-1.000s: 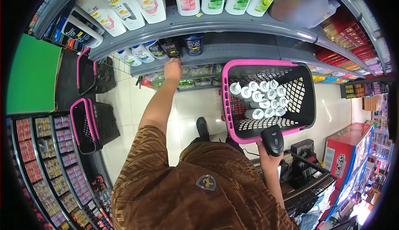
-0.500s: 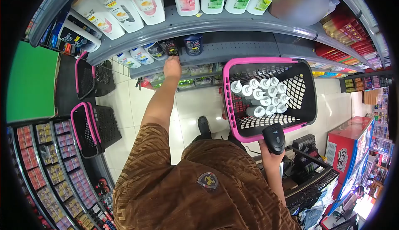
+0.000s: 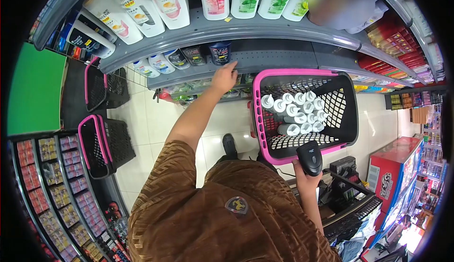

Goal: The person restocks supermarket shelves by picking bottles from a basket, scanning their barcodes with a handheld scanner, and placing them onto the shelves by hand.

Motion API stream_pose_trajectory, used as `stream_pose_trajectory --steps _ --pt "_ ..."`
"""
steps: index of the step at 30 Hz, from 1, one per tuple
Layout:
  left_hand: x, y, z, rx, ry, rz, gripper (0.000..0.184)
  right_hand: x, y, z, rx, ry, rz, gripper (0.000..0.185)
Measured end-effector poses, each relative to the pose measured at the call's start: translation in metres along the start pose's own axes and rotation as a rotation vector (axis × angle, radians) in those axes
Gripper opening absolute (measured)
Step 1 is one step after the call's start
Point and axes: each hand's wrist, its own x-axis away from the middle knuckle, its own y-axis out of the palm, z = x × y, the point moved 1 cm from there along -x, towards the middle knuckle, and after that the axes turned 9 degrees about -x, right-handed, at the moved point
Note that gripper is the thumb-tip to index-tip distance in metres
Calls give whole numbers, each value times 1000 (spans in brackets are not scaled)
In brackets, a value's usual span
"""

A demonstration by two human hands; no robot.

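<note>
My left hand (image 3: 224, 78) reaches toward the lower shelf, empty, its index finger stretched out near a dark blue shampoo bottle (image 3: 220, 53). Left of that bottle stands a black bottle (image 3: 194, 55), beside a dark grey one (image 3: 177, 59) and two white ones. Low on the right, my right hand (image 3: 307, 179) is closed around a black barcode scanner (image 3: 309, 158), by the near rim of a black basket (image 3: 353, 103) with pink edging. Several white pump-top bottles (image 3: 293, 115) stand or lean in the basket.
White shampoo bottles (image 3: 168, 1) line the upper shelf (image 3: 265, 29). Pink-handled baskets (image 3: 120, 148) sit on the floor at left, beside racks of small packets (image 3: 56, 177). A red cabinet (image 3: 388, 167) and a black cart-like frame (image 3: 364, 205) are at right.
My left hand has moved right, from the black bottle to the dark blue bottle, and its index finger has stretched out. My right hand still holds the scanner over the basket's near edge.
</note>
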Motion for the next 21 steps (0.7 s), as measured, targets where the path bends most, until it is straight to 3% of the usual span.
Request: stream_pose_trajectory --steps 2,4,21 --pt "-13 2 4 13 24 12 44 -1 1 -7 6 -12 9 26" --pt "-21 4 4 -58 -121 -97 50 0 0 -10 14 -12 22 26" --pt "-19 -10 -4 -175 -128 -85 52 5 -5 -5 -28 -10 68 25"
